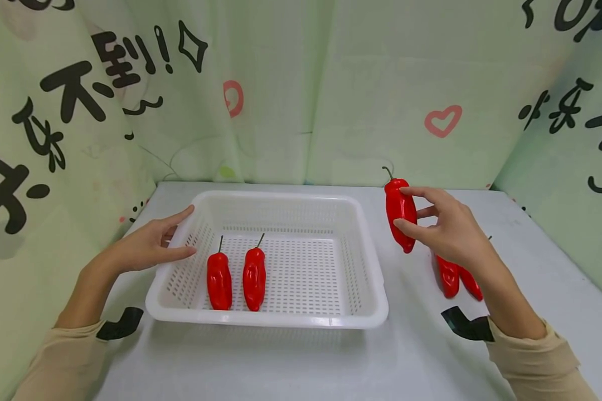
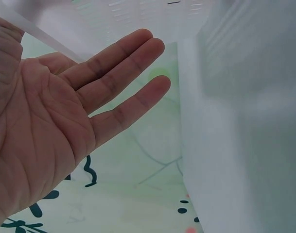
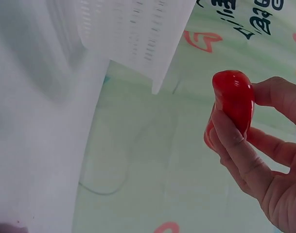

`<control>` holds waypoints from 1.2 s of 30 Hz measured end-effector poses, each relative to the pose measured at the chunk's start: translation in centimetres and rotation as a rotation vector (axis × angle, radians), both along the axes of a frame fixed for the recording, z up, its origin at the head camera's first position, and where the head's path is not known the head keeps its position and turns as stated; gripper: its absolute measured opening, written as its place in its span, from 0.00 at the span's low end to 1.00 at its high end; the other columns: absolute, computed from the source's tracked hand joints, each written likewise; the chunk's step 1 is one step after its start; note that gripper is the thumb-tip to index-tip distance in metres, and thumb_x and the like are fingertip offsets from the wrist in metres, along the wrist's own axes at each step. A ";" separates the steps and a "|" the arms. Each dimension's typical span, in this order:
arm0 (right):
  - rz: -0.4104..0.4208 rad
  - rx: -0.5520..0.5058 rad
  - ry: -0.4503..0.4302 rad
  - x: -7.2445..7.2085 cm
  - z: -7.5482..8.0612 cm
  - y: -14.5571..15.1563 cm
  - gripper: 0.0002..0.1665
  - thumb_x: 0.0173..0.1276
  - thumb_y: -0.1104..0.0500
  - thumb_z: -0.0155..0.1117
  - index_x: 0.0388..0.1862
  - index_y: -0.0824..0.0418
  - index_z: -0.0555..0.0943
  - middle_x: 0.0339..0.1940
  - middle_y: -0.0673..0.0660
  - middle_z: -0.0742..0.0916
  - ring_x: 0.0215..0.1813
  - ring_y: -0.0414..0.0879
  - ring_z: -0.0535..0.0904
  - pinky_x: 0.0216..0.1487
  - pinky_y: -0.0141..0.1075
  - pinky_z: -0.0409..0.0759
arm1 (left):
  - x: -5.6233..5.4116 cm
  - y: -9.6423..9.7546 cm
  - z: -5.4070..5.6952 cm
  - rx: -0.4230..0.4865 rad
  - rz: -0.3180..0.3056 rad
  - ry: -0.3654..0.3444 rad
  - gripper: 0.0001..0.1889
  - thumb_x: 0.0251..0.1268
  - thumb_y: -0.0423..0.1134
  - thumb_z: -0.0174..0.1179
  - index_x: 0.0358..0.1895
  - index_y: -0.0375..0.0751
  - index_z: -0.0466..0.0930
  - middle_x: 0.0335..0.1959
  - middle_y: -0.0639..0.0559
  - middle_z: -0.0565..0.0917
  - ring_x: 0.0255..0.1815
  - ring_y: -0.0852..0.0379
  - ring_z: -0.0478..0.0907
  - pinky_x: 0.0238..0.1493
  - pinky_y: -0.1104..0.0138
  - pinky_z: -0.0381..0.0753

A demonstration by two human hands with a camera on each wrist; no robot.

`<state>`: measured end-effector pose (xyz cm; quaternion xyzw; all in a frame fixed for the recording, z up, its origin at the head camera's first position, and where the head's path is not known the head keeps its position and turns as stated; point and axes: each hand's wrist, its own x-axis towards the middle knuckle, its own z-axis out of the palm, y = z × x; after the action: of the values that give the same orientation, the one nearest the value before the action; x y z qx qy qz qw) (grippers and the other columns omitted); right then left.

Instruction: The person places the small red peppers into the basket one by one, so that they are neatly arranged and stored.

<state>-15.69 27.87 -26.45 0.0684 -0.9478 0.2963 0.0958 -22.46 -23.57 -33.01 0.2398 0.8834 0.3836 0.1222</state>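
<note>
My right hand (image 1: 443,225) pinches a glossy red pepper (image 1: 400,209) between thumb and fingers, stem up, to the right of a white plastic basket (image 1: 301,321). The right wrist view shows the lower end of this pepper (image 3: 235,97) against the fingers. Inside the basket, two red peppers (image 1: 219,281) lie side by side in the left half, stems pointing away. At the basket's left side, my left hand (image 1: 153,242) touches the rim with thumb and index finger. Its other fingers extend straight beside the outer wall in the left wrist view.
More red peppers (image 1: 448,275) lie on the white table (image 1: 261,367) to the right, partly hidden behind the right hand and forearm. Pale green curtains (image 1: 371,100) with dark characters and pink hearts hang at the back and both sides.
</note>
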 end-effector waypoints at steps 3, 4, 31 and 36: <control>-0.002 -0.004 0.003 0.0 0.3 -0.4 0.44 0.66 0.53 0.75 0.77 0.59 0.67 0.69 0.69 0.74 0.59 0.67 0.78 0.42 0.57 0.88 | 0.0 0.0 0.0 0.006 -0.001 -0.009 0.51 0.67 0.41 0.69 0.83 0.38 0.44 0.65 0.28 0.76 0.50 0.39 0.86 0.37 0.56 0.90; -0.001 -0.006 0.005 0.0 0.4 -0.5 0.44 0.66 0.53 0.75 0.77 0.59 0.67 0.69 0.69 0.74 0.58 0.66 0.79 0.42 0.57 0.88 | 0.1 0.0 0.0 0.007 -0.002 -0.013 0.51 0.67 0.41 0.69 0.83 0.38 0.43 0.65 0.28 0.76 0.50 0.39 0.86 0.37 0.56 0.90; 0.088 -0.089 0.056 -0.3 2.6 -4.0 0.39 0.69 0.53 0.72 0.76 0.57 0.70 0.69 0.63 0.75 0.57 0.60 0.81 0.45 0.53 0.89 | 0.1 0.1 0.2 -0.005 -0.011 -0.004 0.50 0.67 0.42 0.68 0.83 0.37 0.44 0.66 0.27 0.75 0.54 0.34 0.84 0.37 0.57 0.90; 0.119 -0.112 0.076 -0.4 2.9 -4.8 0.36 0.69 0.53 0.72 0.74 0.55 0.71 0.68 0.60 0.76 0.56 0.57 0.81 0.45 0.50 0.89 | 0.0 0.0 0.2 -0.001 -0.009 -0.013 0.50 0.68 0.42 0.68 0.83 0.38 0.43 0.67 0.27 0.74 0.54 0.33 0.84 0.38 0.56 0.90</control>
<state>-16.05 23.10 -23.51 0.1305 -0.9197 0.3512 0.1175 -22.41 -23.55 -32.81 0.2412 0.8818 0.3840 0.1298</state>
